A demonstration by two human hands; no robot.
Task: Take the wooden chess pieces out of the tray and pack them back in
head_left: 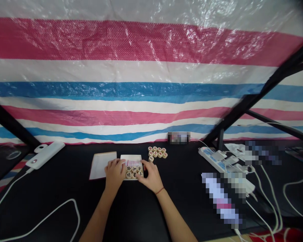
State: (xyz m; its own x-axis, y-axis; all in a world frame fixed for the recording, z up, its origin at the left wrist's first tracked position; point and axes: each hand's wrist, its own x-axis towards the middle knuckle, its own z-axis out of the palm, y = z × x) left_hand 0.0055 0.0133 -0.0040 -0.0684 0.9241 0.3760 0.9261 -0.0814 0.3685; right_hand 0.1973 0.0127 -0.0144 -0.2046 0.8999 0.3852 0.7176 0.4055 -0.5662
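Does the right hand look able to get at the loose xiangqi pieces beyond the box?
Probably yes: the right hand lies at the white box's edge, and the loose xiangqi pieces sit just beyond it, nothing visible between.

pink, white and blue striped tarpaulin wall (pixel 151 74), diagonal black metal struts (pixel 267 87), black tabletop (pixel 53 188)

Xiangqi pieces (pixel 134 172) show black and red Chinese chars, too small to read for sure. Power strip (pixel 212 159): blue label, txt illegible.
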